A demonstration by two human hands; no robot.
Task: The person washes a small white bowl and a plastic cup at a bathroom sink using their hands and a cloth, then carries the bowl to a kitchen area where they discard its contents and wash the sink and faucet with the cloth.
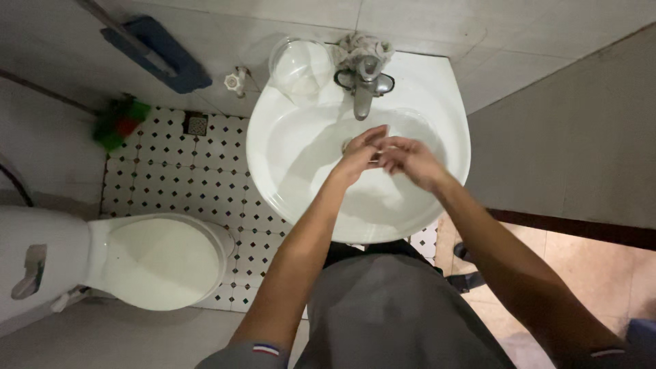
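Over white sink [437,102] basin, left hand [360,156] and right hand [410,160] pressed together, fingers loosely curled, holding nothing; faucet [363,92] spout at 12 o'clock, left nearer

Single head view, looking steeply down from close above onto white sink [437,102] at frame centre, toilet [157,263] lower left.
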